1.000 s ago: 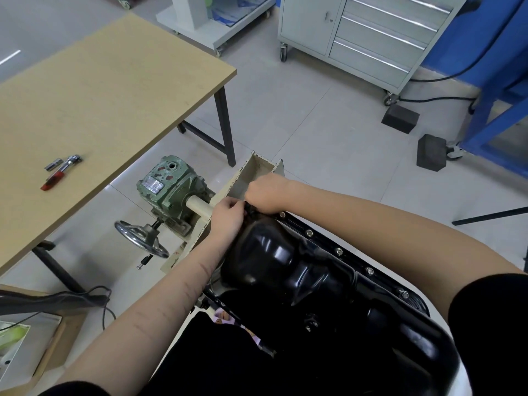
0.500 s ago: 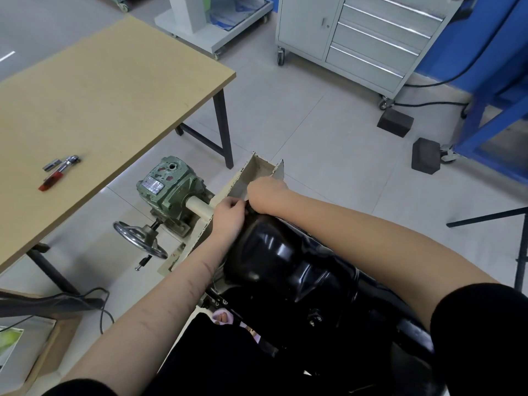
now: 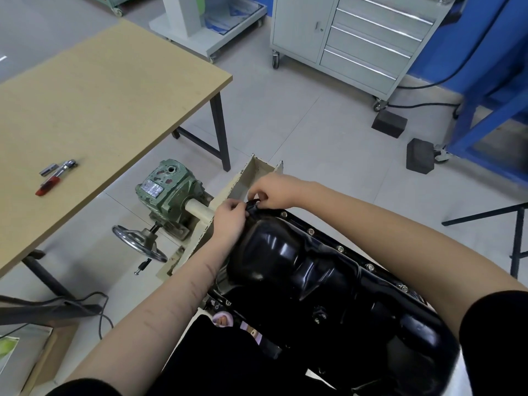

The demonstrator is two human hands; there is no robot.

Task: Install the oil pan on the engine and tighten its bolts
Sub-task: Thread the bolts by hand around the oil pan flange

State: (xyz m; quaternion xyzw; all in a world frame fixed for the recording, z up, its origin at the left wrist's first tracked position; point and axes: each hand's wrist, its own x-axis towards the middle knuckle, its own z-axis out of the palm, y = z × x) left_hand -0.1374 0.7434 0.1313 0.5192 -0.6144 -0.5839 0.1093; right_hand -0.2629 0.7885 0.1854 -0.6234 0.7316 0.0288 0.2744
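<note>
Glossy black stamped-steel oil pan [image 3: 323, 284], seated on the engine in its stand, with silver flange bolts [image 3: 339, 248] fitted along the right edge. At the far end, something small, seemingly a bolt, is pinched by the right hand [image 3: 274, 192]; the left hand [image 3: 230, 217] is curled on the rim. Hand-starting squarely is advised, to avoid cross-threading

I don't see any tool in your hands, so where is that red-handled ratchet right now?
In the head view, the red-handled ratchet lies at the left on the wooden table, beside a small metal bit, well away from both hands.
</note>
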